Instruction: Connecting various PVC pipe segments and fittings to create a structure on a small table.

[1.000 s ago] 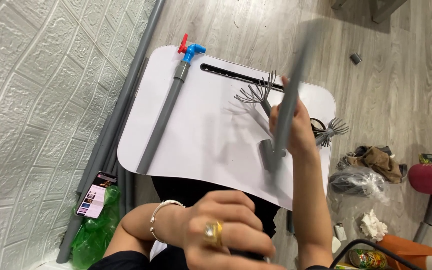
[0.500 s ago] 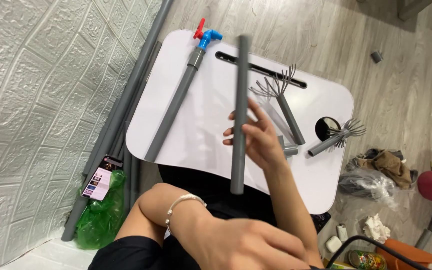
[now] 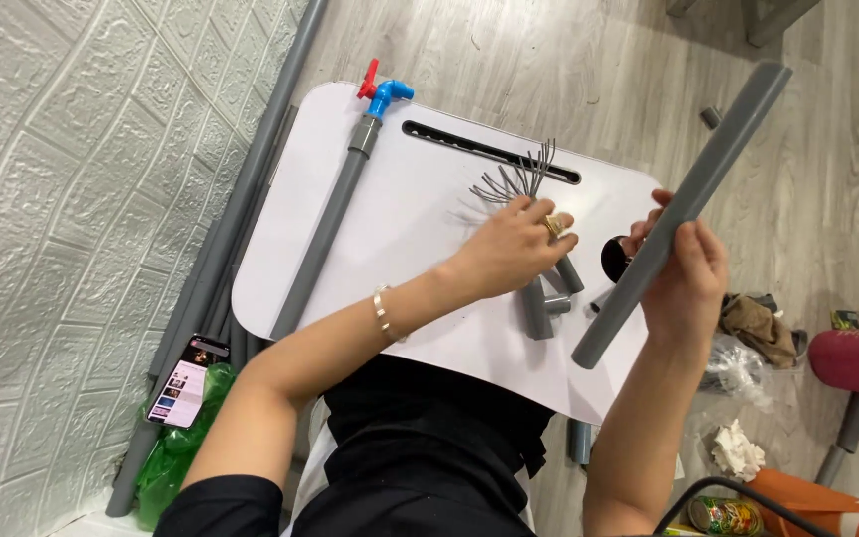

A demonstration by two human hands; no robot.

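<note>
The left hand (image 3: pixel 514 244) is stretched forward over the white table (image 3: pixel 400 259), palm down, with the forearm crossing the near edge. Its fingers (image 3: pixel 549 224) are curled together on a grey pipe fitting (image 3: pixel 539 298), which lies on the table just under and in front of the knuckles; a bunch of thin grey prongs (image 3: pixel 514 179) fans out just beyond the hand. A ring is seen on one finger and a bracelet on the wrist.

The right hand (image 3: pixel 683 273) is raised above the right end of the table, wrist bent upward. Its fingers are clamped around a long grey pipe (image 3: pixel 683 214), gripped a little below its middle. The pipe is held tilted, its upper end reaching out over the wooden floor (image 3: pixel 549 60) and its lower end hanging above the table's near edge.

A second grey pipe with a blue and red tap (image 3: pixel 385 94) at its far end lies untouched along the left side of the table, well apart from both hands.
</note>
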